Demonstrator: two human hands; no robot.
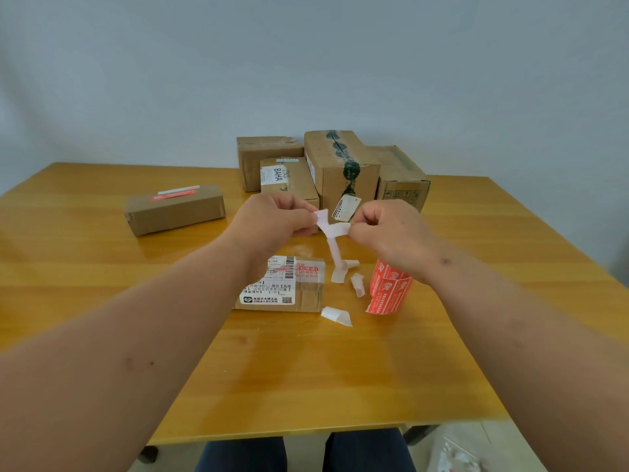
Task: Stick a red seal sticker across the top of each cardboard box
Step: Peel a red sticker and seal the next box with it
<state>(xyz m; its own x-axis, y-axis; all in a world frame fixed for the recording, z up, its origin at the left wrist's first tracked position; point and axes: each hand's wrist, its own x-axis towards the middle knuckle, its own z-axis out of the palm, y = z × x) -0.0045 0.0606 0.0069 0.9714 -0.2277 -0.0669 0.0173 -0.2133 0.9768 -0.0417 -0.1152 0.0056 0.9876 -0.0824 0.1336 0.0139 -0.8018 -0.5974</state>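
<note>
While raised above the table (pixel 136 301), both hands (pixel 272 223) pinch a paper strip (pixel 332 233).

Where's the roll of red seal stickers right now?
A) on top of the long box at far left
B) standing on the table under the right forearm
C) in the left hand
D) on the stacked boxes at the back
B: the roll of red seal stickers stands on the table below the right forearm, while both hands pinch a pale strip.
</note>
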